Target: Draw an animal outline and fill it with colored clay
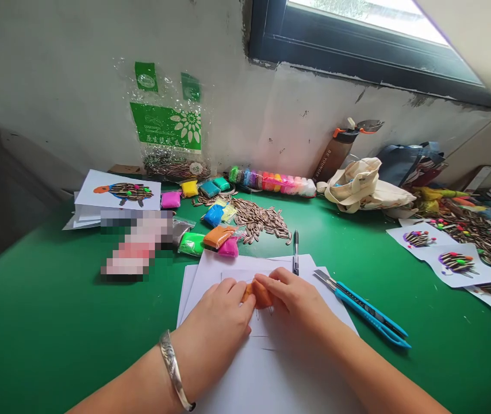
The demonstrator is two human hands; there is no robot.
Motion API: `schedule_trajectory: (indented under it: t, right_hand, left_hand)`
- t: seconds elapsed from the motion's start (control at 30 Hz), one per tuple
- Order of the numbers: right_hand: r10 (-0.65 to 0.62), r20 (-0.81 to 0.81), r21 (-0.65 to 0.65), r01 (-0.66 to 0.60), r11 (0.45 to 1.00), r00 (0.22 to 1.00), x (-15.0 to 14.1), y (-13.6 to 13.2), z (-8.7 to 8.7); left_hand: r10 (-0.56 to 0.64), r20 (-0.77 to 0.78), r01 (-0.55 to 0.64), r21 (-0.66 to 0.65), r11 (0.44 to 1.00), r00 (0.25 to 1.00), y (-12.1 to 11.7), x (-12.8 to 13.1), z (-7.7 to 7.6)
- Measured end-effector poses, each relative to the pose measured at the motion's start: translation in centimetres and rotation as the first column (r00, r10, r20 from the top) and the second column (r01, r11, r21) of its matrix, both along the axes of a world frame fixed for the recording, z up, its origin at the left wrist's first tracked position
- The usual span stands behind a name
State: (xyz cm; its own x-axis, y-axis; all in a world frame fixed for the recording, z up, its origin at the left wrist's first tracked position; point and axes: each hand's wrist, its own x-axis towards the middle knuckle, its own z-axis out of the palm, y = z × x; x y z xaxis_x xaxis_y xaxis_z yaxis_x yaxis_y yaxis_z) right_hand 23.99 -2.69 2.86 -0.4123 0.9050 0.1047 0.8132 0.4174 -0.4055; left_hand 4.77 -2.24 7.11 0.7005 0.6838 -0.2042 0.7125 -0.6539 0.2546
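Note:
My left hand [223, 313], with a silver bangle at the wrist, pinches the left side of a small orange modelling clay packet [263, 294]. My right hand [292, 293] grips its right side, and the fingers of both hands hide part of it. Beneath them lies a stack of white paper [245, 374], with some pencil lines showing on the top sheet. A black pen [296, 253] rests at the stack's upper right edge. To the right of my right hand, a blue utility knife [370, 316] lies with its blade showing, its tip over the paper.
Several clay packets [192, 244] and a heap of sunflower seeds [258, 218] lie beyond the paper. A seed bag [168, 126] leans on the wall. Finished turtle pictures [118, 190] sit at left, others [456, 264] at right. A bottle [336, 152] and cloth bag [357, 187] stand behind.

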Motion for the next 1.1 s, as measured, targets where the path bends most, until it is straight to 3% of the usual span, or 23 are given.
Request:
schedule_trajectory:
  t: [0.23,0.43,0.67,0.9,1.1]
  right_hand:
    - [0.015,0.102,0.074,-0.022,0.997,0.995,-0.31,0.26,-0.69]
    - [-0.06,0.029,-0.06,0.061,0.996,0.998,-0.01,0.3,-0.15]
    - [-0.036,0.073,-0.019,0.037,0.999,0.997,-0.29,0.32,-0.12]
    - [-0.083,-0.029,-0.054,0.081,0.995,0.996,0.35,0.57,0.02]
    - [-0.048,0.024,-0.046,0.049,0.998,0.999,0.19,0.54,0.24]
  left_hand:
    - [-0.005,-0.015,0.005,0.0,1.0,1.0,-0.03,0.04,0.11]
    - [-0.001,0.012,0.001,0.0,1.0,1.0,-0.14,-0.01,0.03]
    - [-0.012,-0.013,0.013,0.007,1.0,1.0,-0.11,0.06,0.18]
    - [0.024,-0.021,-0.025,-0.037,0.999,0.999,0.02,0.18,0.4]
    - [0.03,-0.021,-0.031,-0.055,0.998,0.999,-0.05,0.19,0.75]
